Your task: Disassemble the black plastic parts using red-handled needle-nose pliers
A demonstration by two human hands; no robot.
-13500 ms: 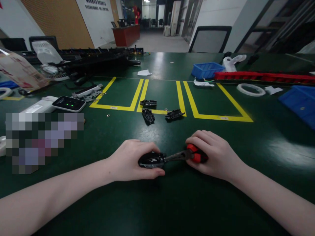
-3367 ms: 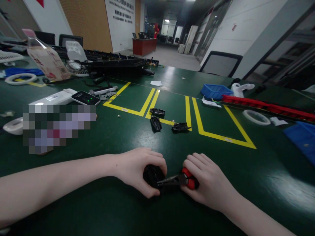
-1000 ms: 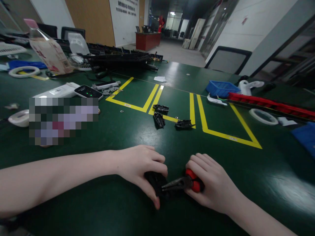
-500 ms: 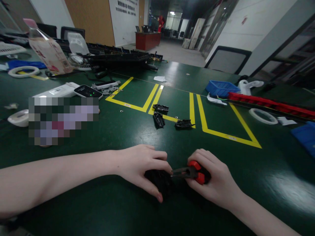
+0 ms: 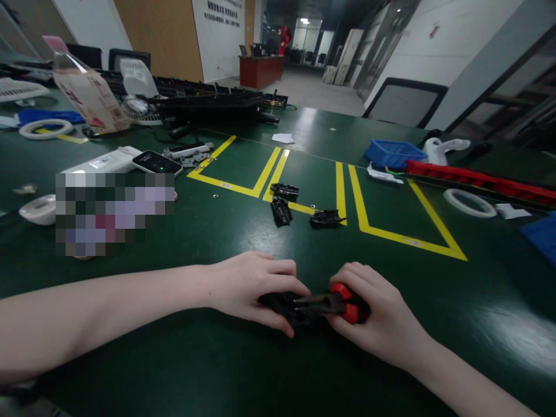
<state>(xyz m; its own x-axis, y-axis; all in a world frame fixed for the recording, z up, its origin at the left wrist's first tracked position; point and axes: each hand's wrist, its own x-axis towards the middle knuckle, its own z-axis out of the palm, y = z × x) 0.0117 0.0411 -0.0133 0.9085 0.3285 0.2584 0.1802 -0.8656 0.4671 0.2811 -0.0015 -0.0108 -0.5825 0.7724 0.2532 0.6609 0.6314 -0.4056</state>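
My left hand (image 5: 260,289) is closed around a black plastic part (image 5: 282,304) low in the middle of the view, thumb below it and fingers above. In my right hand (image 5: 376,313) are pliers with red handles (image 5: 346,304), their dark jaws pointing left. The jaw tips reach the black part; whether they grip it is too dark to tell. Beyond my hands lie three loose black parts: one on the tape (image 5: 284,190), one just below it (image 5: 282,211), and one further right (image 5: 326,218).
Yellow tape outlines (image 5: 412,242) mark the green table. At the left are a bottle (image 5: 89,95), a phone (image 5: 157,163) and a white box (image 5: 104,161). A blue bin (image 5: 394,152), a red strip (image 5: 478,180) and a tape roll (image 5: 469,202) lie at the right.
The plier jaws have moved left, over the black part. My left thumb has risen a little, and the part appears turned and sits slightly higher.
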